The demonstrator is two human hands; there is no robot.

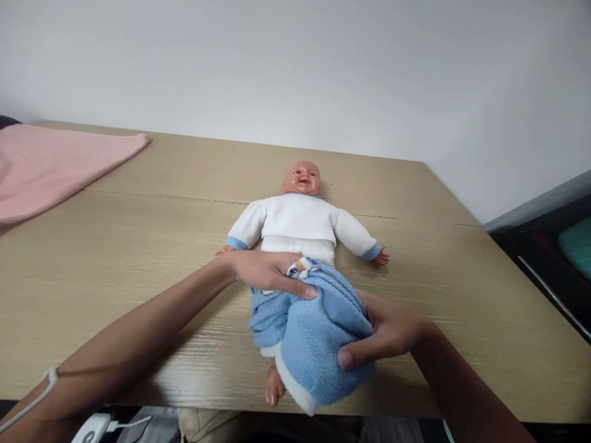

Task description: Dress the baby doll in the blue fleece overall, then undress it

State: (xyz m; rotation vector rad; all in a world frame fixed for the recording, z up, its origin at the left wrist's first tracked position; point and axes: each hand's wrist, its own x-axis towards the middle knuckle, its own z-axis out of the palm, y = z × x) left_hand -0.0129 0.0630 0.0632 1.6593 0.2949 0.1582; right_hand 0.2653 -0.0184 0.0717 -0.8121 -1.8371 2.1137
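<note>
A baby doll (302,178) in a white top (300,224) lies face up on the wooden table (138,246), head toward the wall. Blue fleece trousers (314,332) with white cuffs are bunched around its hips and legs. My left hand (268,271) lies across the doll's waist, fingers closed on the trousers' waistband. My right hand (383,335) grips the bunched blue trouser leg from the right side, thumb pressed on the fleece. One bare doll foot (273,387) sticks out at the table's front edge.
A pink cloth (50,166) lies spread on the table's far left corner. A white wall stands behind the table. Dark furniture with a teal object (577,243) sits to the right. A white device with a cable (92,427) is below the front edge.
</note>
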